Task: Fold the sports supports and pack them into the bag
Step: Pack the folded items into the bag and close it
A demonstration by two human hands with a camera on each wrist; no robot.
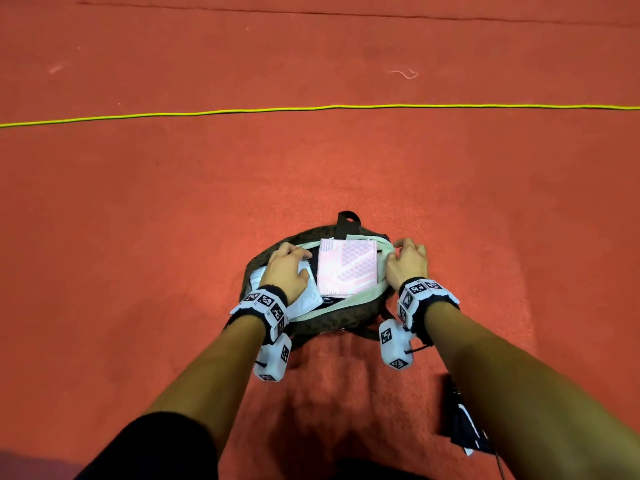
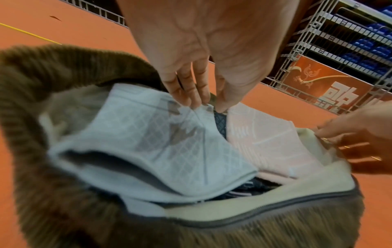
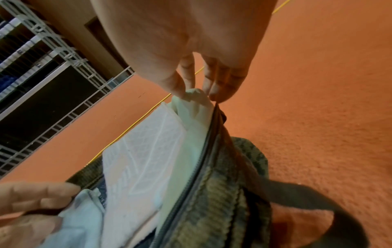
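Two hands (image 1: 287,271) (image 1: 407,261) at bag (image 1: 332,323); no legible labels.

The bag (image 2: 42,151) at lower centre is seen to be of ribbed, matt olive corduroy cloth, lined with smooth pale fabric. The light-blue support (image 2: 148,142) and the pink support (image 1: 346,268) are knitted cloth, patterned in a woven grid. The floor (image 1: 311,168) is covered with rough, matt orange-red carpet. A metal wire rack (image 2: 318,33) is seen at upper right.

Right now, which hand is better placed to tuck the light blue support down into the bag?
Left. Left hand already pinches the light blue support; right hand holds the bag lining open.
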